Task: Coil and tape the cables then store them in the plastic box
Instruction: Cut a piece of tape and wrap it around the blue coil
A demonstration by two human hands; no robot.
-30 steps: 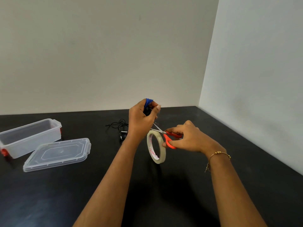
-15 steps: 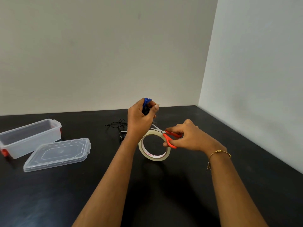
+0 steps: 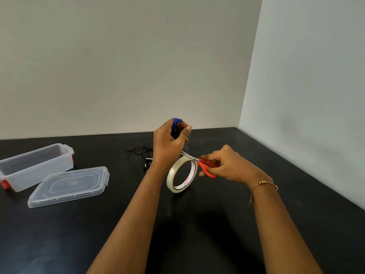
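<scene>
My left hand point(image 3: 168, 142) is raised above the black table and grips a coiled blue cable point(image 3: 176, 122), whose loops stick out above my fingers. Below it hangs a roll of clear tape point(image 3: 180, 176), held up by a strip of tape that runs to the coil. My right hand point(image 3: 227, 165) holds red-handled scissors point(image 3: 205, 167) with their blades point(image 3: 188, 155) at that strip, just under my left hand. A loose black cable point(image 3: 142, 152) lies on the table behind my left wrist. The clear plastic box point(image 3: 29, 167) stands open at the left.
The box's clear lid point(image 3: 69, 185) lies flat on the table in front of the box. Red latches point(image 3: 4, 183) show on the box's ends. Walls close off the table at the back and the right.
The hanging tape roll has swung and turned, from edge-on to showing its open ring, and drifted slightly. Both hands have stayed almost in place, with the scissors at the tape strip.
</scene>
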